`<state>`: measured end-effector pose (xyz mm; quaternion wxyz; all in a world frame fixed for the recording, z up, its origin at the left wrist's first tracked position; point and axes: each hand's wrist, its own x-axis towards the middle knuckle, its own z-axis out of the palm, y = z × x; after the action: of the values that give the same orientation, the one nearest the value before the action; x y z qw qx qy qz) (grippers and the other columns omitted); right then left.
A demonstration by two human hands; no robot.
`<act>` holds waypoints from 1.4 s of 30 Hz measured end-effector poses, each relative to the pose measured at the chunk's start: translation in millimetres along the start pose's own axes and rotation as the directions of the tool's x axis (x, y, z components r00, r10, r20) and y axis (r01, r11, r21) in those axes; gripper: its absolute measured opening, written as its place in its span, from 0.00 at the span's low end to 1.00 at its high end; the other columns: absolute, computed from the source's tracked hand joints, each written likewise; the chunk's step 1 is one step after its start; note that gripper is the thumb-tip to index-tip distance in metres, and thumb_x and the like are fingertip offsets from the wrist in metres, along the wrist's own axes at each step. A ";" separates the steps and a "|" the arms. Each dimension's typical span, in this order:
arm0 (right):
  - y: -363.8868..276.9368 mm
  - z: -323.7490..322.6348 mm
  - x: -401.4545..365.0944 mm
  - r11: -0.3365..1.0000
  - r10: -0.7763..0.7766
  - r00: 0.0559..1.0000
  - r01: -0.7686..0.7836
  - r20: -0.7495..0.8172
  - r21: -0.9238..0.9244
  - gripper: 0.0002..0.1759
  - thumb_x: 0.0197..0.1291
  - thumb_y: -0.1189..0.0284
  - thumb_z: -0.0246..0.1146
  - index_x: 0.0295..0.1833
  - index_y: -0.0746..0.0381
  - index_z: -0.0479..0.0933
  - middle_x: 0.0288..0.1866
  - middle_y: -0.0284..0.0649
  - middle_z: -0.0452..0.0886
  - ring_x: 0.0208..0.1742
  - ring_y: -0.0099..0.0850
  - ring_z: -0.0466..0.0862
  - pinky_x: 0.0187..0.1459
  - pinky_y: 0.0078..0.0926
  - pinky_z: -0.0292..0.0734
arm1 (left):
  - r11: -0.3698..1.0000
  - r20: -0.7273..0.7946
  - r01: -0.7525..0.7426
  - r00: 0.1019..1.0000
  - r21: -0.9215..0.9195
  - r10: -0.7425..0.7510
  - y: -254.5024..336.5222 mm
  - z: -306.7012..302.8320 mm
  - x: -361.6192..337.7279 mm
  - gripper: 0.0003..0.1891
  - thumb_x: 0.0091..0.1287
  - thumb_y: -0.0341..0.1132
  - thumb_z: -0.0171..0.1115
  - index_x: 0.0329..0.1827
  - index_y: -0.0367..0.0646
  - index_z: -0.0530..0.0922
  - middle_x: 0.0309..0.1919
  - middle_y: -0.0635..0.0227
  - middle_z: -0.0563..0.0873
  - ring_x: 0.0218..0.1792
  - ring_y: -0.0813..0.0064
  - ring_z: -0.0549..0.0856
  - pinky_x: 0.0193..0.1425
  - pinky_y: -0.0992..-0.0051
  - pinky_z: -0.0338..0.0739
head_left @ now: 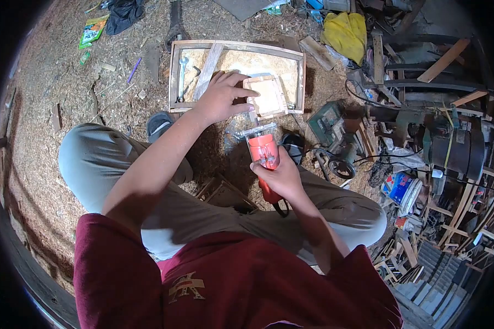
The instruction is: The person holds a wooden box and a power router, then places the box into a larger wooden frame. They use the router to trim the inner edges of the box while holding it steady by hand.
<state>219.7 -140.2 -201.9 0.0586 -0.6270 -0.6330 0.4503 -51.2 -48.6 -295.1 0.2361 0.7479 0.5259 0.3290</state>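
My right hand (282,174) is wrapped round a red power tool (264,151), whose metal front end touches or nearly touches the near edge of a small wooden frame (284,102). With its fingers on the left side of that small frame, my left hand (223,97) holds it. The frame's middle is brightly lit. Beneath and behind it lies a larger shallow wooden frame (175,77) with sawdust inside. A grey wood strip (207,71) lies across the larger frame, and a wrench (183,75) rests in its left end.
Wood shavings cover the ground (44,164). A yellow cloth (344,35) lies at the upper right. A green metal tool (325,123), black cables, a blue-and-white bucket (402,192) and piled wood scraps (472,211) stand on the right. A dark bag (123,15) lies upper left.
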 end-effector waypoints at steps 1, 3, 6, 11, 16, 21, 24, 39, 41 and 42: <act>0.8 0.5 0.3 1.000 -0.001 1.000 0.001 -0.002 -0.012 0.33 0.59 0.52 0.83 0.59 0.64 0.80 0.48 0.47 0.92 0.50 0.45 0.94 0.57 0.42 0.86 | 1.000 -0.002 -0.001 1.000 -0.002 0.001 -0.5 0.3 -0.3 0.23 0.67 0.50 0.82 0.65 0.67 0.94 0.74 0.62 0.83 0.80 0.53 0.76 0.87 0.46 0.62; -2.1 -1.6 -0.7 1.000 0.012 1.000 -0.012 0.003 -0.007 0.33 0.59 0.52 0.83 0.58 0.63 0.80 0.48 0.47 0.92 0.50 0.46 0.94 0.57 0.42 0.86 | 1.000 0.003 0.003 1.000 0.005 -0.003 -0.8 0.8 -0.3 0.23 0.67 0.50 0.82 0.66 0.67 0.94 0.74 0.62 0.83 0.81 0.52 0.75 0.88 0.45 0.62; 0.9 -1.4 1.1 1.000 0.000 1.000 0.000 -0.007 0.021 0.33 0.59 0.51 0.83 0.57 0.63 0.80 0.47 0.47 0.92 0.50 0.46 0.94 0.56 0.43 0.86 | 1.000 0.007 0.008 1.000 0.007 -0.008 -1.3 1.1 -0.4 0.23 0.67 0.50 0.82 0.66 0.67 0.94 0.74 0.61 0.83 0.82 0.51 0.74 0.88 0.44 0.61; 7.0 -1.2 3.4 1.000 -0.001 1.000 0.001 -0.016 0.018 0.33 0.59 0.51 0.84 0.57 0.62 0.80 0.47 0.47 0.92 0.50 0.46 0.94 0.56 0.43 0.86 | 1.000 0.024 0.016 1.000 0.015 -0.017 -1.0 -0.1 -0.2 0.24 0.67 0.51 0.82 0.67 0.68 0.93 0.75 0.61 0.82 0.83 0.51 0.73 0.89 0.44 0.61; 8.3 -0.9 4.0 1.000 0.025 1.000 -0.025 -0.006 -0.010 0.34 0.58 0.51 0.84 0.59 0.62 0.80 0.47 0.48 0.92 0.50 0.47 0.94 0.57 0.43 0.86 | 1.000 0.016 0.014 1.000 0.002 -0.014 -1.1 0.5 -0.5 0.23 0.67 0.51 0.82 0.66 0.67 0.94 0.75 0.61 0.82 0.83 0.51 0.73 0.89 0.44 0.60; 5.4 -0.8 2.1 1.000 0.010 1.000 -0.010 -0.008 0.008 0.35 0.58 0.50 0.84 0.60 0.62 0.80 0.48 0.47 0.92 0.51 0.46 0.94 0.58 0.42 0.86 | 1.000 0.003 0.003 1.000 0.010 -0.003 -1.7 1.3 -0.7 0.23 0.67 0.51 0.82 0.66 0.67 0.94 0.75 0.61 0.82 0.83 0.51 0.73 0.89 0.45 0.61; 4.1 -2.2 1.7 1.000 0.024 1.000 -0.024 -0.004 0.011 0.34 0.59 0.50 0.84 0.59 0.62 0.81 0.48 0.47 0.92 0.51 0.45 0.94 0.58 0.42 0.86 | 1.000 -0.001 0.002 1.000 0.012 -0.002 -1.9 2.0 -0.7 0.23 0.67 0.51 0.82 0.66 0.67 0.94 0.74 0.61 0.83 0.82 0.50 0.74 0.89 0.45 0.61; 7.2 0.2 2.4 1.000 -0.009 1.000 0.009 -0.003 -0.012 0.34 0.58 0.51 0.84 0.57 0.63 0.80 0.47 0.47 0.92 0.50 0.45 0.94 0.56 0.42 0.86 | 1.000 -0.004 -0.004 1.000 -0.002 0.004 -2.5 2.5 -1.3 0.23 0.66 0.50 0.82 0.66 0.68 0.94 0.74 0.61 0.83 0.82 0.50 0.74 0.87 0.45 0.62; 8.4 0.5 2.4 1.000 -0.017 1.000 0.017 -0.004 -0.005 0.34 0.58 0.51 0.84 0.57 0.63 0.80 0.47 0.47 0.92 0.50 0.46 0.94 0.56 0.42 0.86 | 1.000 0.002 0.001 1.000 -0.003 -0.001 -1.4 1.5 -0.9 0.23 0.66 0.50 0.82 0.66 0.67 0.94 0.74 0.61 0.83 0.82 0.50 0.74 0.88 0.45 0.61; 6.2 -0.1 1.9 1.000 -0.014 1.000 0.014 -0.005 -0.002 0.34 0.58 0.51 0.84 0.57 0.63 0.80 0.47 0.47 0.92 0.50 0.46 0.94 0.56 0.42 0.86 | 1.000 0.002 -0.001 1.000 -0.005 0.001 -1.9 1.8 -0.6 0.23 0.66 0.50 0.82 0.66 0.67 0.94 0.74 0.61 0.83 0.82 0.50 0.74 0.88 0.45 0.61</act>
<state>224.0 -139.7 -206.8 0.0628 -0.6236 -0.6378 0.4477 -51.2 -48.6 -297.8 0.2382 0.7479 0.5245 0.3297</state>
